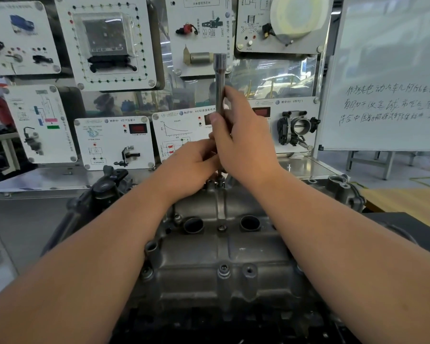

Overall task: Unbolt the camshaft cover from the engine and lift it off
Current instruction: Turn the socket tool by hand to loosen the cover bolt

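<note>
Upright, socket driver [220, 90] gripped by right hand [243, 135]; left hand [191, 167] pinching its lower shaft above camshaft cover [224, 256].

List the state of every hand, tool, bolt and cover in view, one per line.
Long silver socket extension bar: upright, over the far bolt.
Right hand: grips the bar.
Left hand: fingers curled at the bar's lower end.
Grey cast metal camshaft cover: still on the engine.
Middle bolt: seated.
Near bolt: seated.
</note>
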{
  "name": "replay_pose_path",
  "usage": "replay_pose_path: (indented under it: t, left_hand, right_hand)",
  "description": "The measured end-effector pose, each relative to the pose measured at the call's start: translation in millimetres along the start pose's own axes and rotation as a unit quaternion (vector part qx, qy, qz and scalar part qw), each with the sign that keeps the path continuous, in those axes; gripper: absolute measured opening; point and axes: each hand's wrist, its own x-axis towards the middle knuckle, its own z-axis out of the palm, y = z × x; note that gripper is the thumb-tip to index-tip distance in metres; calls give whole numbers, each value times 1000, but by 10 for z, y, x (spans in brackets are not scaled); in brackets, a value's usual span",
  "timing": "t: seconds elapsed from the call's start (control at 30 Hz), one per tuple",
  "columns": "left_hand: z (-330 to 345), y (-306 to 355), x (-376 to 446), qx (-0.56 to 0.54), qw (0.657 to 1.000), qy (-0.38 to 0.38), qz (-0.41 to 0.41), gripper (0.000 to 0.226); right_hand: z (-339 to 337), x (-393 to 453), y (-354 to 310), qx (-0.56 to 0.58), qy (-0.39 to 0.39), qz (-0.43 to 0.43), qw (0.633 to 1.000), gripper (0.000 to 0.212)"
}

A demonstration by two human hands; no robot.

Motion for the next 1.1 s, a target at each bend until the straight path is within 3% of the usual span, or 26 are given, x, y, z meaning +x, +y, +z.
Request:
replay_pose_path:
  t: [0.27, 0.5, 0.67, 0.83, 1.0, 1.1]
  left_hand:
    - [-19, 10, -3, -4, 1000, 14, -9, 24]
    - [-12, 38, -20, 10, 1000, 3, -7, 13]
    - [-13, 56, -30, 8, 1000, 5, -8, 44]
    - [1, -13, -5, 2, 1000, 7, -7, 14]
    - [-13, 9, 0, 11, 1000, 8, -16, 17]
    - [-6, -6, 13, 9, 999, 23, -27, 29]
  right_hand:
    - [19, -9, 0, 1, 10, -10, 1000, 41]
    - [12, 2, 9, 3, 4, -6, 1000, 46]
    - [9, 2, -2, 3, 0, -9, 1000, 41]
    - [8, 27, 16, -12, -18, 6, 1000, 36]
    - [-9, -15, -31, 16, 8, 4, 1000, 57]
    - [-13, -5, -38, 15, 15, -4, 1000, 50]
